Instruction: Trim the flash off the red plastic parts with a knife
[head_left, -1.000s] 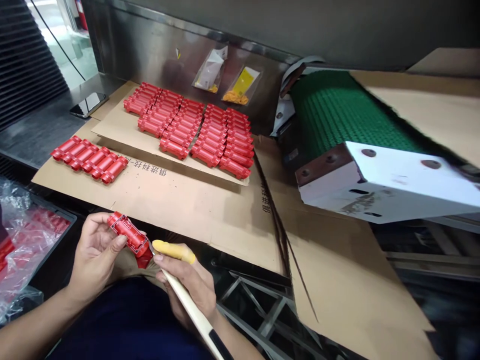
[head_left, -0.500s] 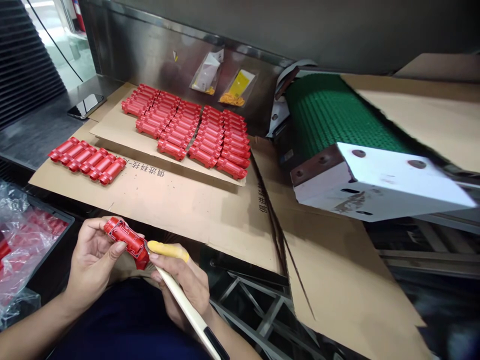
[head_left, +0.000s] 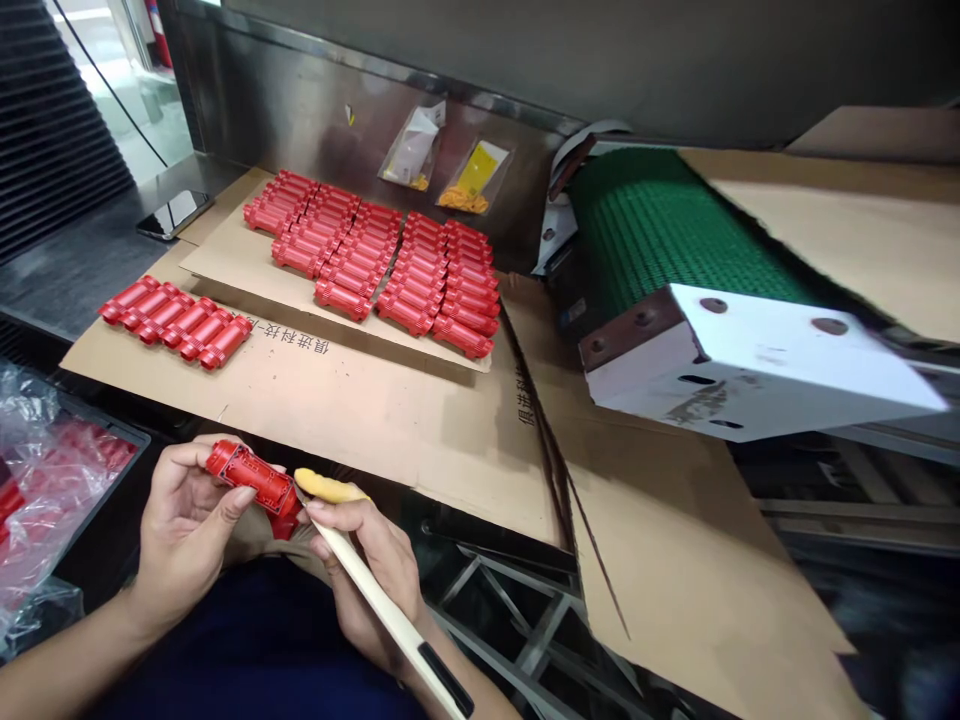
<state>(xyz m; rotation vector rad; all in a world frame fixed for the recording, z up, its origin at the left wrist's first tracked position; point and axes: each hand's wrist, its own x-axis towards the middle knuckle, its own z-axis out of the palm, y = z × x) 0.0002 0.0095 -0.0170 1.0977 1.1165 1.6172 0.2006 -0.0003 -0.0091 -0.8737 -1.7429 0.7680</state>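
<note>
My left hand holds a red ribbed part at its left end, thumb on its near side. In my right hand is a long cream-coloured tool with a black section near its lower end. The tool's thin tip meets the right end of the red part, and a yellow cover sits on one finger of that hand. Several similar red parts lie side by side on the cardboard beyond my hands. More red parts stand in rows on a raised cardboard sheet.
A green conveyor belt with a white metal end plate is at the right. Two small plastic bags with yellow items lie at the back. A phone rests at the left, above a bin with plastic-wrapped red parts.
The red part has tilted slightly in my left hand. My right hand and the tool have shifted a little, the tool's lower end moving right. The laid-out parts look the same.
</note>
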